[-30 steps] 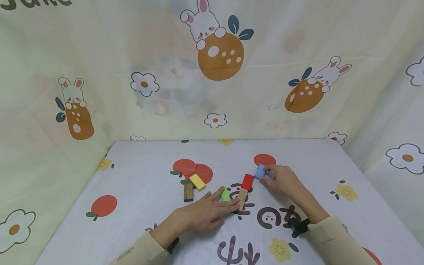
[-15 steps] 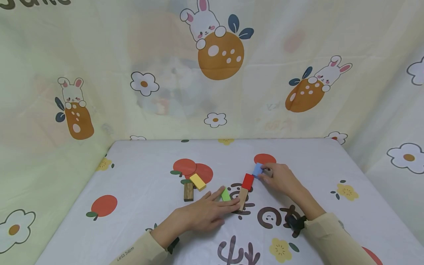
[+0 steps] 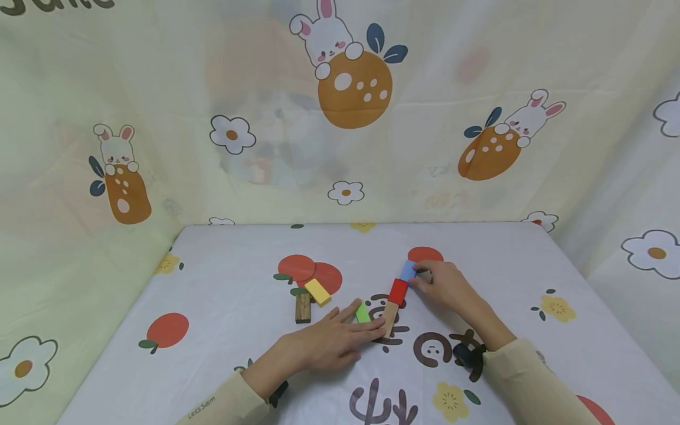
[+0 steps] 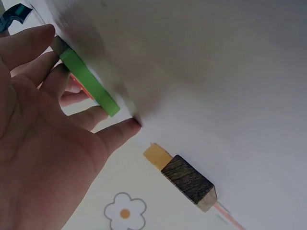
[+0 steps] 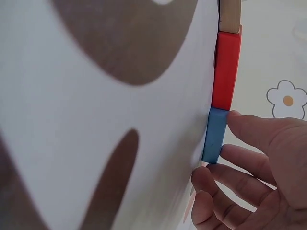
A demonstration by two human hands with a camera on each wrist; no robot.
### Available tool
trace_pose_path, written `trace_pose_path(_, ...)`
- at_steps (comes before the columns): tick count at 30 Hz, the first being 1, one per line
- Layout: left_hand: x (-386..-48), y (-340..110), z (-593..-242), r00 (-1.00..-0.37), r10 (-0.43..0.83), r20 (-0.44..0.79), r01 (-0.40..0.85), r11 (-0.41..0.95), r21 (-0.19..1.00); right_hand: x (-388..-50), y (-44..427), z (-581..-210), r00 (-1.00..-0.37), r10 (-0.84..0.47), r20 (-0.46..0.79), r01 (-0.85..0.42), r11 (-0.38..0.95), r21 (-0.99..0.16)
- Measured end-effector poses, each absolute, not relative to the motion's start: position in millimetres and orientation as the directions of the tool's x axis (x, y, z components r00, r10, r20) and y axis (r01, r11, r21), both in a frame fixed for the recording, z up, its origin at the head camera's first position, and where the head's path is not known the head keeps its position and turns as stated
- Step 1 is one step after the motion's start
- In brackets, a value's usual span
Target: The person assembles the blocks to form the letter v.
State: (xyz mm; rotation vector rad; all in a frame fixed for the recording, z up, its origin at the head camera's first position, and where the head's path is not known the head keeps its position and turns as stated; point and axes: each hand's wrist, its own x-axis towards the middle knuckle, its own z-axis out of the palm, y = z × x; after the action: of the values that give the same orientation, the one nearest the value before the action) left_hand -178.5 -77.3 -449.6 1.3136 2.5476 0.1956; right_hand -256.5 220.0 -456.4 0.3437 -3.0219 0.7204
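In the head view my left hand lies low over the table with fingers spread. Its fingertips touch the near end of a plain wooden block; a green block sits between its fingers. My right hand pinches a blue block between thumb and finger. That block meets the far end of a red block, which adjoins the plain wooden one, so the three form a slanting row. In the right wrist view the blue block touches the red block end to end.
Left of the left hand lie a dark brown wooden block and a yellow block, close together. A white printed cloth covers the table. Behind it hangs a cream curtain with rabbit and flower prints.
My right hand has slid the blue block a little left and away from me, up against the red block's far end. The left hand and the other blocks have stayed in place.
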Motion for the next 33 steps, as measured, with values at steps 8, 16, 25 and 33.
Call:
trace_pose_path(8,-178.9,-76.9,-448.9,-0.559,0.810,-0.179,0.772,0.587,0.245,-256.6,217.4,-454.3,-0.970,-0.225,0.092,-0.243,0.872,-0.424)
trace_pose_path(16,-178.6,-76.7,-447.7,-0.562,0.807,-0.183,0.768,0.591,0.247,-258.6,216.9,-459.0,-0.961,-0.241,0.132,-0.274,0.873,-0.403)
trace_pose_path(25,-178.6,-77.3,-448.7,-0.564,0.806,-0.179,0.771,0.592,0.236,-258.9,215.6,-457.5,-0.962,-0.243,0.125,-0.273,0.878,-0.392)
trace_pose_path(33,-178.7,-76.5,-448.8,-0.562,0.807,-0.179,0.772,0.590,0.237,-259.4,219.0,-453.1,-0.960,-0.271,0.067,-0.274,0.870,-0.409)
